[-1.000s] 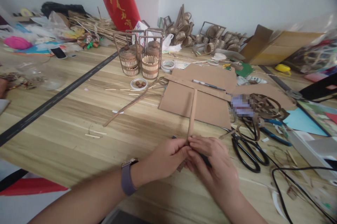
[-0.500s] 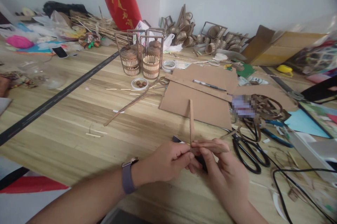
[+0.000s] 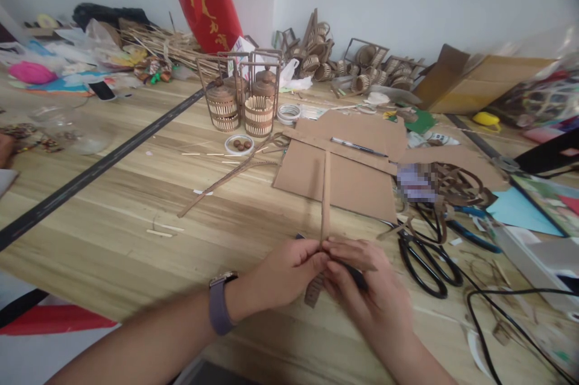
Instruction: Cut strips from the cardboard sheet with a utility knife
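Note:
A thin brown strip (image 3: 326,198) stands up from between my hands, its far end over the cardboard. My left hand (image 3: 289,270), a watch on its wrist, is closed and pinches the strip near its lower part. Closed against the same spot, my right hand (image 3: 375,294) has thumb and fingers on the strip. A black object (image 3: 355,276) lies under the right fingers, mostly hidden, so its kind does not show. Below the fingertips a short brown patterned end (image 3: 313,294) sticks out.
Beyond the hands lies a cardboard sheet (image 3: 298,174) with a pen (image 3: 359,146). Black-handled scissors (image 3: 425,264) and a black cable (image 3: 479,318) are at right. Small slatted baskets in a frame (image 3: 224,110) stand farther back, near a dish of brown balls (image 3: 239,144).
The brown strip has moved up and slightly left, with more of its length showing. My right hand has shifted left and turned, and the patterned end now shows below the fingers.

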`<state>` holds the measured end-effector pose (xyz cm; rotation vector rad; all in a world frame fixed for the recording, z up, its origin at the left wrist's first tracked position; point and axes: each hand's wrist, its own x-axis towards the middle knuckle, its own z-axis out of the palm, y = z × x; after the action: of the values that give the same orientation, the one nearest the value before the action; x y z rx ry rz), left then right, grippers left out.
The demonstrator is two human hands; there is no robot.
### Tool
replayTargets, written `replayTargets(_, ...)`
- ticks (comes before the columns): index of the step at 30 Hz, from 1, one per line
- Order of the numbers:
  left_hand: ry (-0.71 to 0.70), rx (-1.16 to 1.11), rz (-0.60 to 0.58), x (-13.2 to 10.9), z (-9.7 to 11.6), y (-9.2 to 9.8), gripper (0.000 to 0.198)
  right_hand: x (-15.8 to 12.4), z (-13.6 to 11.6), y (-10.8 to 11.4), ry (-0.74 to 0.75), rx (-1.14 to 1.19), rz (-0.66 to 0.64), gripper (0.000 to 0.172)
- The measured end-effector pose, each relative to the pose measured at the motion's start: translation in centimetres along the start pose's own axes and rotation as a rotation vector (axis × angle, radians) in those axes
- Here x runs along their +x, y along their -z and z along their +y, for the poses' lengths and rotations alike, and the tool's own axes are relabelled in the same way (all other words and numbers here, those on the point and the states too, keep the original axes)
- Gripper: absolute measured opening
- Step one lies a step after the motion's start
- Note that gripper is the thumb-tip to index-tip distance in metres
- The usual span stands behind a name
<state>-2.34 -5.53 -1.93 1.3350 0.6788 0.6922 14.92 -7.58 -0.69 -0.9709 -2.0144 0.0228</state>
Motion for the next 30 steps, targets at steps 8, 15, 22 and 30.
replayTargets(8, -0.029, 0.129, -0.017, -0.5, 0.4, 0.0, 0.052, 0.0, 0.2, 0.2, -0.008, -0.092, -0.007, 0.01)
replayTargets(15, -0.027, 0.284, -0.062, -0.7, 1.1, 0.1, 0.038, 0.0, -0.2, 0.5, -0.367, 0.106, 0.058, 0.018)
replayTargets(22, 0.046, 0.056, -0.066, -0.5, 0.8, 0.1, 0.033, -0.3, -0.5, 0.5, -0.337, 0.124, 0.091, 0.013)
replayTargets(30, 0.014, -0.155, -0.028, -0.1, 0.2, -0.3, 0.058, 0.0, 0.0, 0.2, 0.057, -0.082, -0.001, 0.016)
